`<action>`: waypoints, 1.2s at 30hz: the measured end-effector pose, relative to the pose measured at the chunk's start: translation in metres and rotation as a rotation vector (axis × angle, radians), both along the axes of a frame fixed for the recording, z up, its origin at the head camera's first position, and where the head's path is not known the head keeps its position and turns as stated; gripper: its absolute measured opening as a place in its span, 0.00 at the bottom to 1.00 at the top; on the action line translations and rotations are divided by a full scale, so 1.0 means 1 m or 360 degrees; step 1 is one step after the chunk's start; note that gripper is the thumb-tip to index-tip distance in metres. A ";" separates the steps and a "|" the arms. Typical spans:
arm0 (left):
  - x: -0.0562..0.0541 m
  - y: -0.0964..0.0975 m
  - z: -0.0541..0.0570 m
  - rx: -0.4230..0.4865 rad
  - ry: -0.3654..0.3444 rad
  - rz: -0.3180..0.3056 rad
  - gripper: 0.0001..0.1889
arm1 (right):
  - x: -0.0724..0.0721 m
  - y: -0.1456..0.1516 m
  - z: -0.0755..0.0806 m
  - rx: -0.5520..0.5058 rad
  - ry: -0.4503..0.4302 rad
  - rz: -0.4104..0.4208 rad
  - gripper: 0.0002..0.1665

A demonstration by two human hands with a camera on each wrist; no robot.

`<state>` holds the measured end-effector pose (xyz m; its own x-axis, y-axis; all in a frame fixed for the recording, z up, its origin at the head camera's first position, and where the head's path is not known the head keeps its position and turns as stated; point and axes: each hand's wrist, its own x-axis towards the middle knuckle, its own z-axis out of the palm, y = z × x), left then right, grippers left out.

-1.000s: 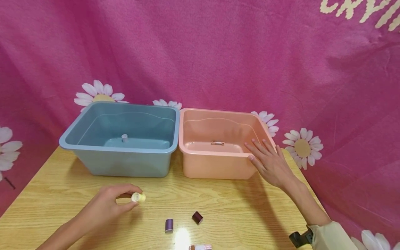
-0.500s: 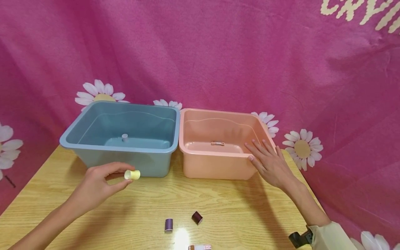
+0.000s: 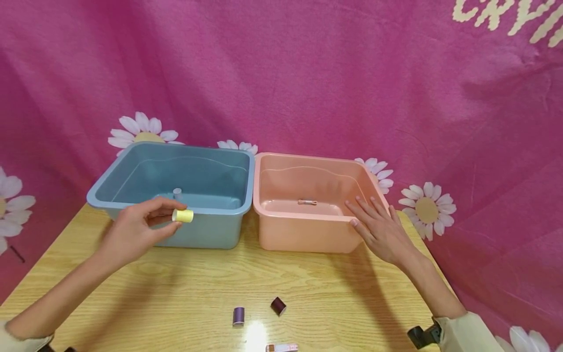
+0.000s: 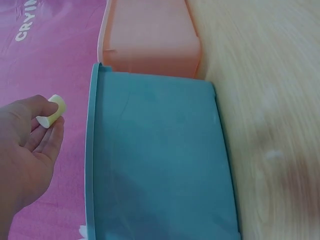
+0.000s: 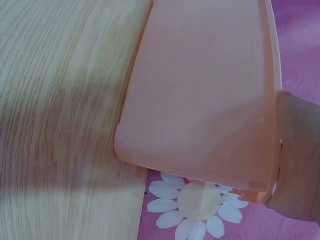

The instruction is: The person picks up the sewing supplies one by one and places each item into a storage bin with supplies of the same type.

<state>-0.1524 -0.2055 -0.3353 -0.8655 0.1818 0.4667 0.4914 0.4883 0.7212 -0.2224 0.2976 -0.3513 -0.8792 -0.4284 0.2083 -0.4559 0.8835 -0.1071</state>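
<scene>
Between thumb and fingers my left hand [image 3: 136,227] pinches a yellow thread spool [image 3: 183,215], held at the front rim of the blue tub [image 3: 176,210]. In the left wrist view the spool [image 4: 52,111] lies sideways in the fingertips, level with the tub's rim. A white spool [image 3: 177,193] stands inside the blue tub. My right hand [image 3: 380,230] rests with spread, straight fingers over the front right corner of the pink tub [image 3: 308,233]. Inside that tub lies a small bundle of pinkish thread [image 3: 307,202].
On the wooden table [image 3: 198,288] in front of the tubs lie a purple spool [image 3: 238,316] and a dark maroon spool [image 3: 278,306]. A pink and brown thread bundle [image 3: 282,347] is at the near edge. Behind hangs a magenta cloth [image 3: 281,78] with daisies.
My left hand has risen from over the table, up and slightly left to the blue tub's front rim, carrying the yellow thread spool. My right hand has stayed in place.
</scene>
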 end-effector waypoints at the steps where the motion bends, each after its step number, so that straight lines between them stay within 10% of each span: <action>1: -0.002 -0.001 0.001 -0.0003 -0.0022 0.0002 0.18 | 0.000 0.000 0.000 0.0002 -0.0002 0.0000 0.31; 36: -0.074 -0.017 0.020 -0.0224 -0.0190 -0.0025 0.12 | 0.000 -0.001 0.002 -0.0002 -0.0003 0.0023 0.30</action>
